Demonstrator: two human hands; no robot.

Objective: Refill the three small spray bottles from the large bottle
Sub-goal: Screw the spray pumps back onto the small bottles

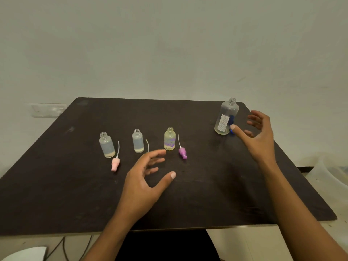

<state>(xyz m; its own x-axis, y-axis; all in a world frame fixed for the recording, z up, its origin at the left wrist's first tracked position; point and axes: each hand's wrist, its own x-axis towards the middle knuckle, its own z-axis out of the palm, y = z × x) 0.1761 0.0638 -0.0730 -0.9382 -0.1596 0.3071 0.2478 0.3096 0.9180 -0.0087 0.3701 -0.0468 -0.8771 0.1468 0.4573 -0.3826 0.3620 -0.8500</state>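
Three small uncapped bottles stand in a row on the dark table (75,185): a left bottle (107,145), a middle bottle (138,141) and a yellowish right bottle (169,138). A pink spray cap (115,163) lies by the left one. A purple spray cap (182,153) lies beside the right one. The large clear bottle (226,116), uncapped, stands at the far right with a blue cap behind it. My right hand (259,136) hovers just right of it, fingers spread, holding nothing. My left hand (148,178) hovers open in front of the middle bottle, hiding its cap.
A pale wall rises behind the table. A wall socket plate (48,110) sits at the left. Cables (64,247) hang below the table's front edge. A translucent plastic container (329,170) sits off the table's right side.
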